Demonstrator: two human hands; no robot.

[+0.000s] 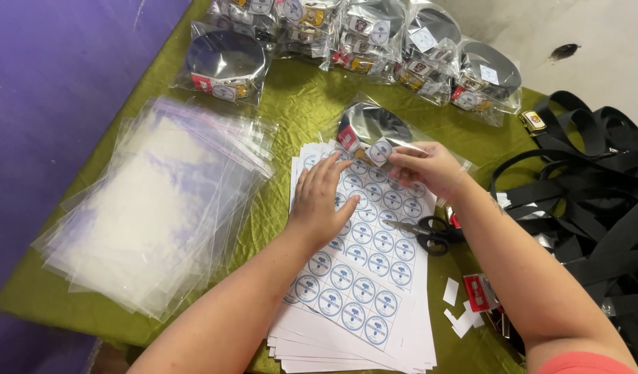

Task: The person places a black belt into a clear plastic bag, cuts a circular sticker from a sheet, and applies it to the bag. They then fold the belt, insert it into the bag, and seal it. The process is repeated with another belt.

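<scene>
The left hand [322, 201] lies flat and open on the sticker sheet [364, 270]. Just beside it, the right hand [426, 168] pinches a round sticker [380, 150] against the bagged belt [371, 130].

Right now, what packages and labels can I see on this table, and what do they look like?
Sticker sheets: white stack at centre, rows of round blue-and-white labels, left hand resting on top.
Bagged belt: clear packet behind the sheets, right hand pressing a round sticker on it.
Finished packets: clear, stickered, along the far edge.
Empty bags: clear stack, left.
</scene>
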